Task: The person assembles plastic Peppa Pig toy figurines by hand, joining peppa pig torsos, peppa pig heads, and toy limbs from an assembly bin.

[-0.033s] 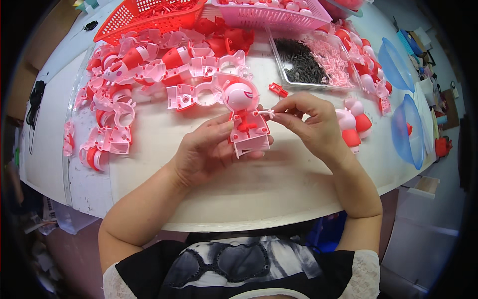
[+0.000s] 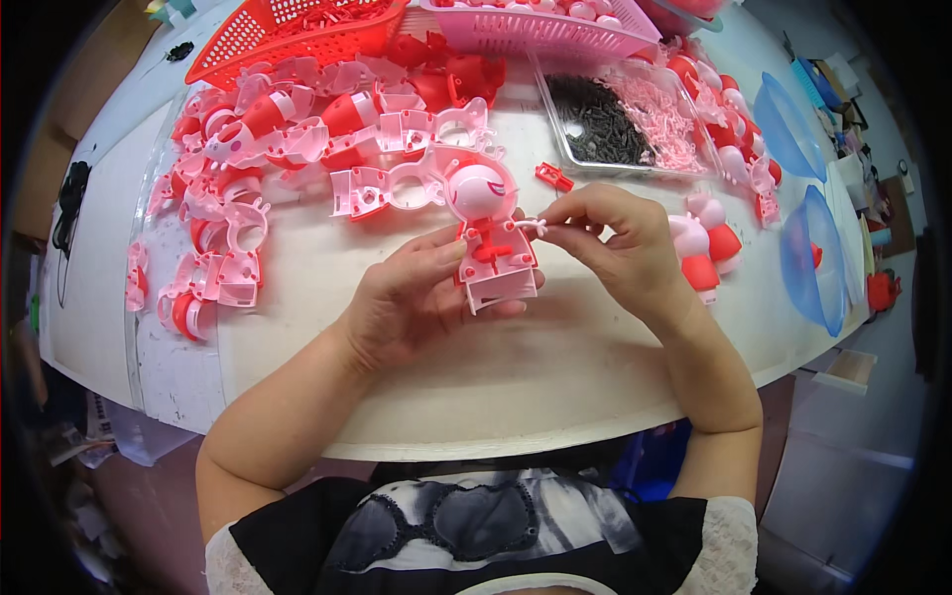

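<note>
Spanning the scene, the white table (image 2: 595, 382) lies beneath the left hand (image 2: 407, 293), which grips an open pink figurine shell (image 2: 501, 285) near centre; the right hand (image 2: 625, 238) pinches 1 pale-pink arm piece (image 2: 527, 224) at the shell's right side. Arm-fitting seems underway; seating it calls for careful alignment.

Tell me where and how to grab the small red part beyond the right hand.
Probably pinch the red part across its width, mid-length, from above: it is longer than wide, lies on the table and sits apart from the tray.
</note>
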Demonstrator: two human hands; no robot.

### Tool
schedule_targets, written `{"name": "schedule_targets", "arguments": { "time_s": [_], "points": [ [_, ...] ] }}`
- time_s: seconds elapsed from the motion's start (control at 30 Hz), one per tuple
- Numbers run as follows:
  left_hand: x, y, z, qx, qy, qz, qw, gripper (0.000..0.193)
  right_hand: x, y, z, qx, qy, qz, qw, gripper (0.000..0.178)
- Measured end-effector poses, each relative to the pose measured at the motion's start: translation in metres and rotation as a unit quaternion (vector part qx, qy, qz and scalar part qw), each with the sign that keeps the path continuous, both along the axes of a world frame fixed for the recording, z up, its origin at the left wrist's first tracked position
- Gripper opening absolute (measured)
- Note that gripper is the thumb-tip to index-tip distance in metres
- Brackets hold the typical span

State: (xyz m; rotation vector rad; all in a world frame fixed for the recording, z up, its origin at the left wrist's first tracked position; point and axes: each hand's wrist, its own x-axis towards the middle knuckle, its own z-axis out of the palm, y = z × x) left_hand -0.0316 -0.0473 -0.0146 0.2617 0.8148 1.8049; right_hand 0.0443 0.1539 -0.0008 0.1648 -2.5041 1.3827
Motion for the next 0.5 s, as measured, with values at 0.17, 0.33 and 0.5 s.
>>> {"name": "schedule_targets", "arguments": {
  "time_s": [0.17,0.33,0.5],
  "points": [
    [0.0,0.001,-0.004,-0.026,0.01,-0.006,1.0,0.072,0.001,-0.001,-0.002,0.074,0.074,0.016,0.994,0.022],
    [-0.002,0.002,-0.004,-0.019,0.017,0.006,1.0,0.071,-0.001,0.005,0.001,0.005,0.01,0.008,1.0,0.022],
    [-0.001,0.002,-0.006,-0.014,-0.005,0.012,1.0,0.066,0.003,0.005,0.011,-0.223,-0.102,0.009,0.97,0.017]
  ]
}}
